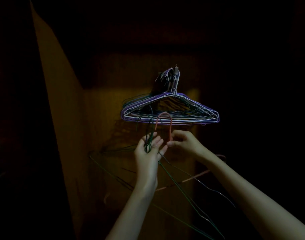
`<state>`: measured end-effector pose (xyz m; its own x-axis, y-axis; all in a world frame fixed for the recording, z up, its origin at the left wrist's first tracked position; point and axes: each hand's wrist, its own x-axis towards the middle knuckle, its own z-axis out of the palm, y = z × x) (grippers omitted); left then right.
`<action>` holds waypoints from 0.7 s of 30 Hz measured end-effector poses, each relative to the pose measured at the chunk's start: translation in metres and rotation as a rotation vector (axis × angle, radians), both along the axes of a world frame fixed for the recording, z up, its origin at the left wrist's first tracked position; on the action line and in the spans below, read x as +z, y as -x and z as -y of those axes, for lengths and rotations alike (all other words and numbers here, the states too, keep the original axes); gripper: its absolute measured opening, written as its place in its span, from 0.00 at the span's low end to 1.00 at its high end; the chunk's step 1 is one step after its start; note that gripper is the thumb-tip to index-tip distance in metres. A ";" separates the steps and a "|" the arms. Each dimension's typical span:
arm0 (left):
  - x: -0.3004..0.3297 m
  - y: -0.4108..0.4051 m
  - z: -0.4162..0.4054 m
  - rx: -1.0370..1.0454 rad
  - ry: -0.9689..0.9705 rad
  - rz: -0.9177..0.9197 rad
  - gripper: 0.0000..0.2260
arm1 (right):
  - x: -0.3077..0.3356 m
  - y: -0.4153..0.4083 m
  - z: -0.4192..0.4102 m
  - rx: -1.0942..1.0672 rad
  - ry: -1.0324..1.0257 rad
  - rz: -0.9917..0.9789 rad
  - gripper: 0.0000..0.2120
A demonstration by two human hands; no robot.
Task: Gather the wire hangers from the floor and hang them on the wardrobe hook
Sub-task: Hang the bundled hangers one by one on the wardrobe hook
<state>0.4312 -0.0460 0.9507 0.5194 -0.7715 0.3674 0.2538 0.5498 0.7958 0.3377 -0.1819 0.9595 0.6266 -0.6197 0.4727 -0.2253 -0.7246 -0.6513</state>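
Two hands work together: the left hand (149,146) grips the green hangers (148,134) while the right hand (181,141) pinches the red hanger (170,130), probably to free it for the hook (175,68).

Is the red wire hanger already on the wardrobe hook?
No. The red wire hanger, pinched by the right hand, is below the wardrobe hook.

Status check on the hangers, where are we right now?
Left hand holds green hanger necks. Right hand pinches red hanger hook, not yet on the wardrobe hook. Hung bundle crowds that hook.
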 end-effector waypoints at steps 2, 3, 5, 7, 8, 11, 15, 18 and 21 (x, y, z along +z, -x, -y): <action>-0.001 0.000 0.003 0.010 -0.002 -0.006 0.11 | 0.003 0.003 -0.004 0.033 -0.042 0.120 0.07; -0.002 0.001 0.004 0.013 -0.006 -0.008 0.11 | 0.005 0.004 -0.005 0.036 -0.052 0.177 0.05; -0.002 0.004 0.009 0.016 -0.026 -0.005 0.11 | 0.012 0.007 -0.006 0.034 -0.063 0.276 0.04; -0.001 0.006 0.015 0.017 -0.052 -0.004 0.12 | 0.019 0.008 -0.004 0.009 -0.047 0.345 0.07; 0.000 0.008 0.019 0.015 -0.067 -0.008 0.14 | 0.022 0.009 -0.003 -0.008 -0.031 0.364 0.08; 0.006 0.016 0.033 0.000 -0.101 -0.014 0.18 | 0.030 0.010 0.000 -0.053 0.033 0.353 0.09; 0.016 0.029 0.047 0.000 -0.090 -0.011 0.20 | 0.034 0.009 0.007 -0.077 0.063 0.289 0.07; 0.023 0.032 0.060 0.015 -0.089 -0.036 0.22 | 0.038 0.015 0.012 -0.093 0.059 0.273 0.06; 0.028 0.033 0.073 0.028 -0.106 -0.016 0.21 | 0.040 0.026 0.020 -0.073 -0.013 0.288 0.03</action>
<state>0.3982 -0.1189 0.9790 0.5466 -0.7907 0.2757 0.2526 0.4696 0.8460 0.3114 -0.2021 0.9997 0.4216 -0.6652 0.6162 -0.0812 -0.7045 -0.7050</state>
